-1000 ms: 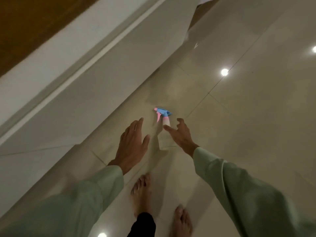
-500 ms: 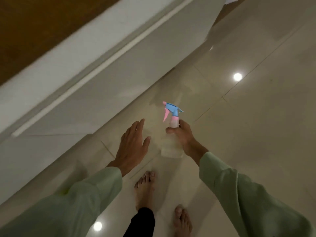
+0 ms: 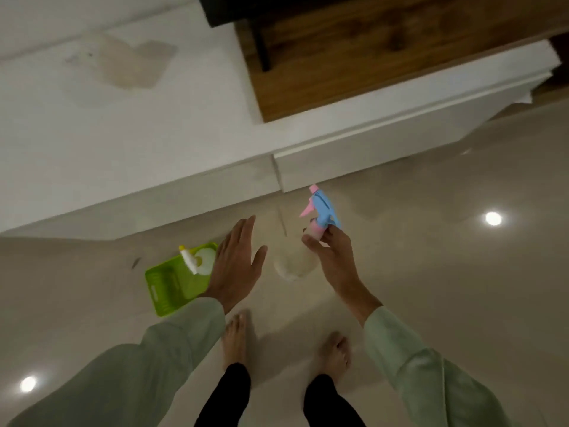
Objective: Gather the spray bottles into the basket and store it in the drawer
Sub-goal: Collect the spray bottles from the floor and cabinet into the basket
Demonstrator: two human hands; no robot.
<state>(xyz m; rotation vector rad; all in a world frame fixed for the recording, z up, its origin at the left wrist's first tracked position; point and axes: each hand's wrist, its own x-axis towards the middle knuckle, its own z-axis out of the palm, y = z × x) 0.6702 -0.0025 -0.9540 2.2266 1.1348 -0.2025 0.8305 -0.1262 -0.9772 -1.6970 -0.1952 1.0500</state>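
Observation:
My right hand grips the neck of a clear spray bottle with a blue and pink trigger head, held off the floor and tilted. My left hand hovers open with fingers spread, just left of the bottle. A lime green basket lies on the floor to the left, partly hidden behind my left hand. Inside it stands a white spray bottle with a yellow nozzle tip.
A white low cabinet with a wooden top runs along the floor just beyond my hands. Glossy beige floor tiles spread around, with ceiling light reflections. My bare feet stand below my hands.
My right hand closed on the blue-and-pink bottle and lifted it off the floor. The view swung left, bringing the green basket with the white bottle into sight.

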